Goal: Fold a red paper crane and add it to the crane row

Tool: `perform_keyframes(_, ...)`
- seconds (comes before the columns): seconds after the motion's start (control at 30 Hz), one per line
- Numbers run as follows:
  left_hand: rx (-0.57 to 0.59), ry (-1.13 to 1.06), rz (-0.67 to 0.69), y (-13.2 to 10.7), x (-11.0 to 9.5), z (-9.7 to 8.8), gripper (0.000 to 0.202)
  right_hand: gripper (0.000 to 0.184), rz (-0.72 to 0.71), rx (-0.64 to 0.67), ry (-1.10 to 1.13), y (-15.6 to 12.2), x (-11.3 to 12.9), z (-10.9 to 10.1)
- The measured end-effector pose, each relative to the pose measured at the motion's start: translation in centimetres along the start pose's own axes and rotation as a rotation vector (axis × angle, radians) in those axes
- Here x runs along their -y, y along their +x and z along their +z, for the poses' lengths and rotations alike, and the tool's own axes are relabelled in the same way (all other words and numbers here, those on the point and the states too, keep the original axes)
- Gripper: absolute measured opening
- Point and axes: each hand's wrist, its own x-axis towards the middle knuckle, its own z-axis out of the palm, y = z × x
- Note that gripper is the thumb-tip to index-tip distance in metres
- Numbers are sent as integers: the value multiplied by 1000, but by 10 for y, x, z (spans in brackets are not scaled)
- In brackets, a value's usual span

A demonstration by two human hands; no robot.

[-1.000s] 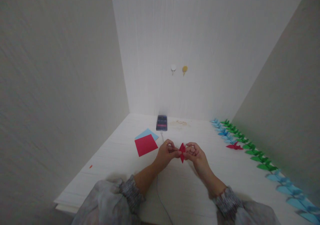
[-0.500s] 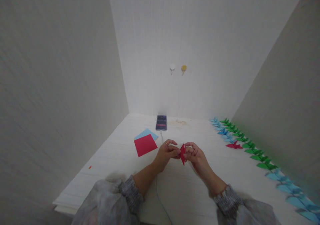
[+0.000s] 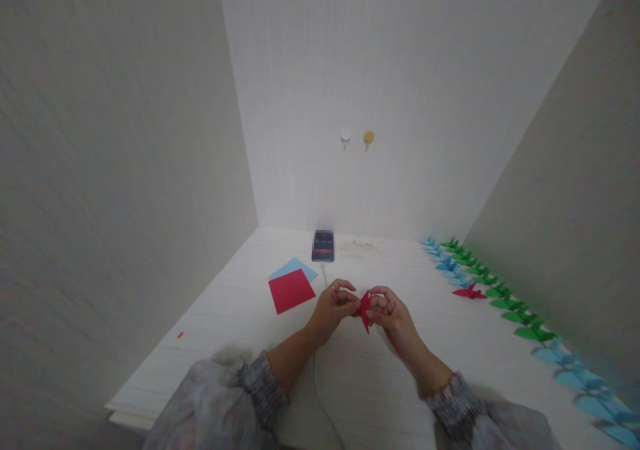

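A small folded piece of red origami paper [image 3: 366, 311] is held between my two hands, above the white table. My left hand [image 3: 336, 309] pinches its left side between thumb and index finger. From the other side my right hand [image 3: 392, 313] grips it with thumb and fingertips. The folded paper stands tall and narrow, pointed at top and bottom; the fingers hide part of it. Left of my hands lie a flat red paper sheet [image 3: 292, 292] and, partly under it, a light blue sheet [image 3: 299, 267].
Folded green cranes [image 3: 520, 317] and blue cranes [image 3: 585, 380] line the table's right side, with one red crane [image 3: 469, 292] beside them. A phone [image 3: 323, 246] with a white cable [image 3: 320, 397] lies near the back wall. An orange scrap [image 3: 181, 335] lies at left.
The folded red paper has turned slightly between my fingers and looks narrower at the top, its lower point a little lower. Both hands stay almost in place.
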Motion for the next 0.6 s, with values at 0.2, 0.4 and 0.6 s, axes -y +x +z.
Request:
perform_keyframes(0.2,-46,35,5,1,1,-1,33,23,-91,-78,-102,0,-1,3)
perform_keyframes(0.4,-73,102,66,0,2,2,27,10,-183,-88,-352,-1,4,5)
perform_keyframes(0.6,-106,131,63,1,6,1,30,14,-195,26,-406,-1,8,5)
